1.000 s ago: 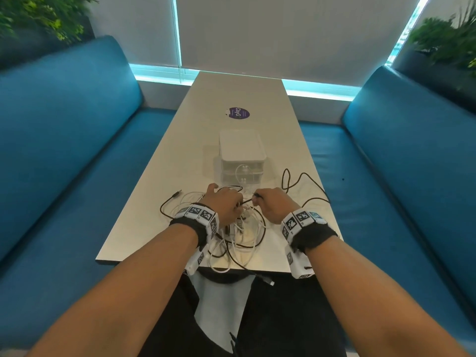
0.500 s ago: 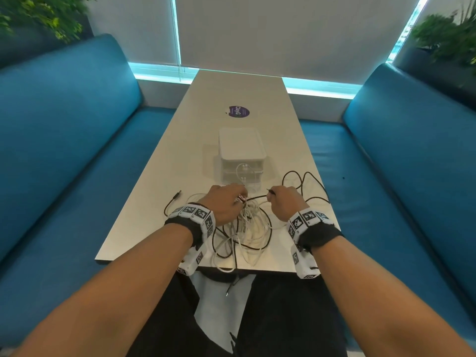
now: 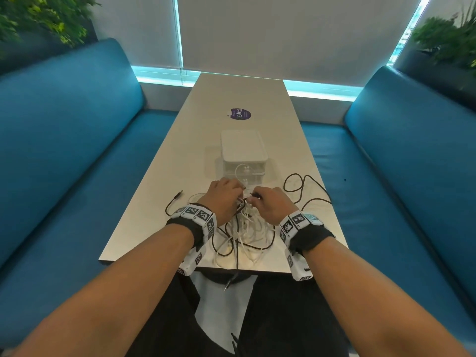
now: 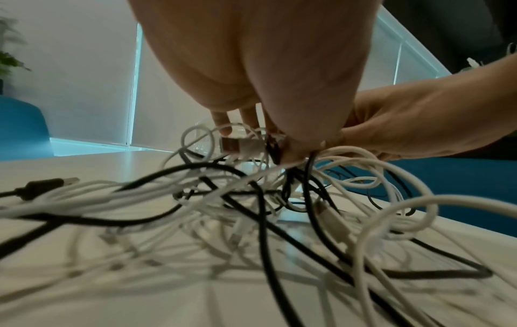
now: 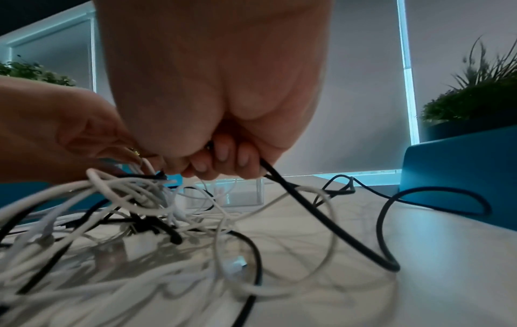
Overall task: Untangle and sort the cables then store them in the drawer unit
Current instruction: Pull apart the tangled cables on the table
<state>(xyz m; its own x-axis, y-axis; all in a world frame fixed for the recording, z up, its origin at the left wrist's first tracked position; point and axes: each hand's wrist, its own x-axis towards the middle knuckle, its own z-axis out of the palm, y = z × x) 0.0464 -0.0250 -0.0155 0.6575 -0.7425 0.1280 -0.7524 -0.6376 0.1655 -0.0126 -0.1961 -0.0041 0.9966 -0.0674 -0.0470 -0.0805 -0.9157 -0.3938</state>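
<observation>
On the pale surface (image 3: 164,191), just before a clear plastic drawer unit (image 3: 243,161), the left hand (image 3: 224,196) pinches tangled thin white cables (image 4: 391,177). The right hand (image 3: 270,205) has its grip curled around a black cable (image 5: 321,216); draw it out slowly, pile steadied.

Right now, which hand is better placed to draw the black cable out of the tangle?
Right. The right hand already grips the black cable; the left hand pinches the tangle.

Cable tangle (image 3: 244,233) before drawer unit (image 3: 243,150)
</observation>
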